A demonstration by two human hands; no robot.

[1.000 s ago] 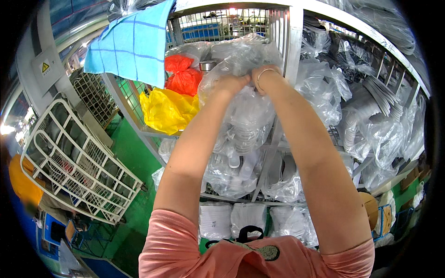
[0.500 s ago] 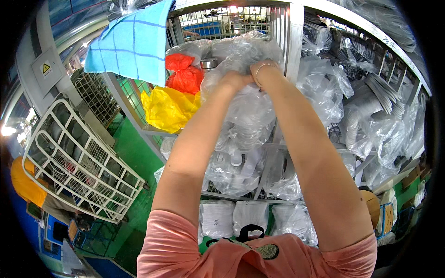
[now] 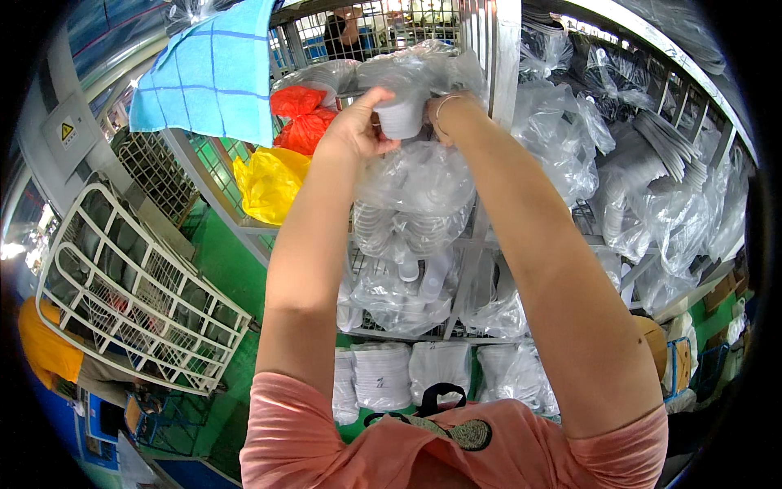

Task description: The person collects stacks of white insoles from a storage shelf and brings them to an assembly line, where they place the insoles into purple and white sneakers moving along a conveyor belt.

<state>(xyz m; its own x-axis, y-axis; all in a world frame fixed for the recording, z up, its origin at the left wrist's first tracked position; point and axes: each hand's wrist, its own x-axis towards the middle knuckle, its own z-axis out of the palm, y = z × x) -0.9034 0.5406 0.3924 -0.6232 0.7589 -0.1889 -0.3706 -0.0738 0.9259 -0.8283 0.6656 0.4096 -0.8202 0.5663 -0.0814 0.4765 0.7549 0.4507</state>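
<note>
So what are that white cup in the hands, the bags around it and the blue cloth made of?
The white cup, between the left hand and right hand, looks like thin matte plastic, though paper is possible. The bags seem clear plastic film: see-through, crinkled, glinting. The blue cloth looks like soft woven fabric, draping in folds with a faint grid.

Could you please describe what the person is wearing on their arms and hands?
Both hands are bare, without gloves: left hand, right hand. A thin bracelet circles the right wrist. The forearms are uncovered; short salmon-pink sleeves end above the elbows, part of a shirt with a dark patterned neckline.
</note>
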